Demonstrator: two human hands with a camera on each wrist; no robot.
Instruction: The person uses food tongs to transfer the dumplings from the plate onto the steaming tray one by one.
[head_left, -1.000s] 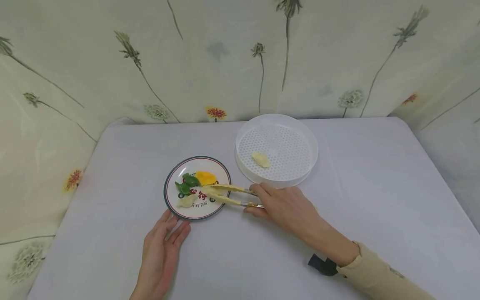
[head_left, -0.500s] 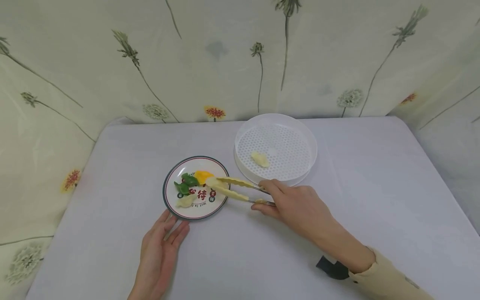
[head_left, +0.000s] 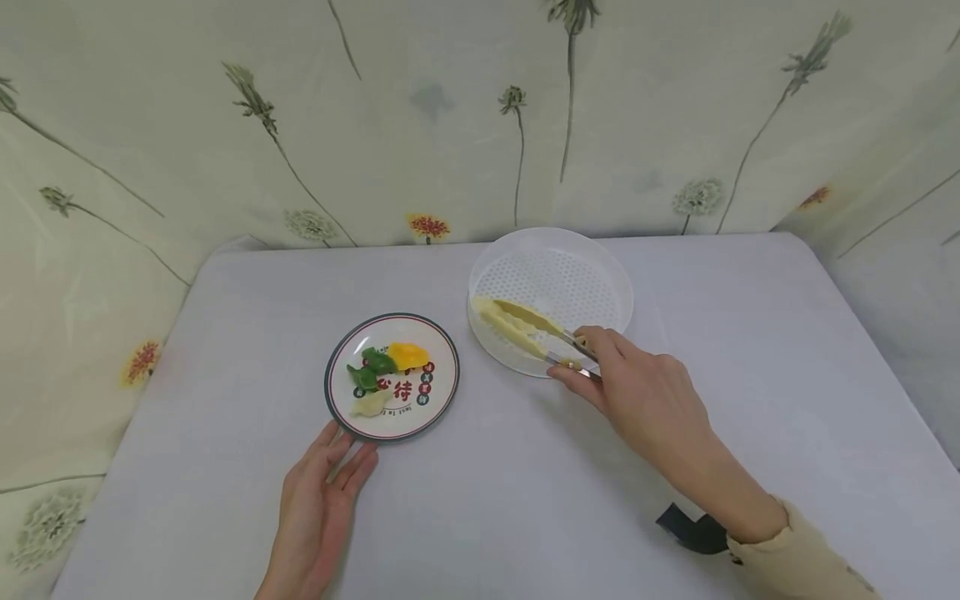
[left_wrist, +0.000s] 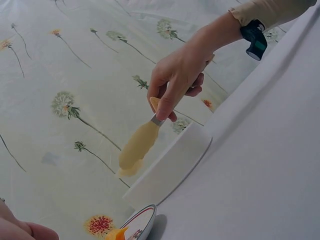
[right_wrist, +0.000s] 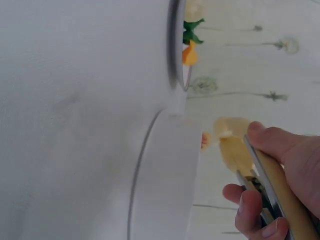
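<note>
Dumpling [head_left: 483,307] is sitting at the tips of the tongs [head_left: 534,318]. Head view: tips are hovering over the left side of the tray [head_left: 581,275]. Right hand [head_left: 648,387] is gripping the tongs, fingers and thumb closing round the handles. Left hand [head_left: 318,492] is resting on the table [head_left: 465,517], fingers lying loosely extended, tips meeting the plate's near rim (pressure: can't tell). Plate [head_left: 442,358] is standing left of the tray, near it but apart. It's carrying two green pieces [head_left: 380,361], a yellow piece [head_left: 408,356] and a pale piece [head_left: 372,404].

Left wrist view: tongs are slanting down, dumpling showing below their ends, above the tray's rim. Plate edge is poking in at the bottom with the yellow piece; left hand is only partly showing, in the corner. Dark band [left_wrist: 255,40] is sitting at the right sleeve [left_wrist: 272,12].

Right wrist view: thumb and curled fingers are squeezing the handles, dumpling showing past the far end, clear of the tray's wall. Plate is showing at the top, edge-on.
</note>
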